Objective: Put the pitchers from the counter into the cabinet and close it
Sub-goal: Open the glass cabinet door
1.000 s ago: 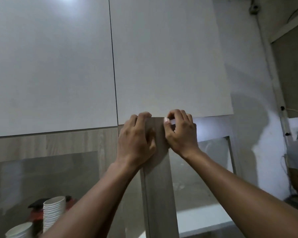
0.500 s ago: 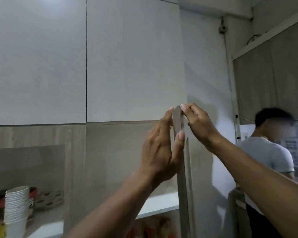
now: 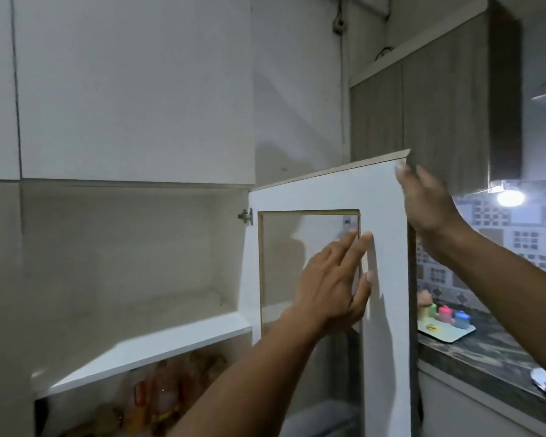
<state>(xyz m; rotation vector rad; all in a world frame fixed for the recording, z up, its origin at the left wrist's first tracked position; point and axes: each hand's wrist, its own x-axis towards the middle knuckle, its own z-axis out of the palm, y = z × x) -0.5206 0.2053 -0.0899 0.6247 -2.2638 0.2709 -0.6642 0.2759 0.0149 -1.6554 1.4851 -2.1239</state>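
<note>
At the cabinet [image 3: 133, 257], the door [image 3: 385, 234] now stands swung wide open to the right on its hinge [image 3: 246, 216]; 0.5 s ago it showed edge-on between both hands. Its white inner face points left toward the camera, long axis upright. The left hand [image 3: 334, 285] lies flat, fingers spread, against frame and glass pane [image 3: 284, 263]. The right hand [image 3: 423, 197] curls over the door's top outer corner. The cabinet's white shelf [image 3: 171, 342] sits bare above blurred bottles [image 3: 158, 392]. Rightward, small colourful containers [image 3: 445, 315] sit on a dark counter [image 3: 473, 357] before patterned tiles.
</note>
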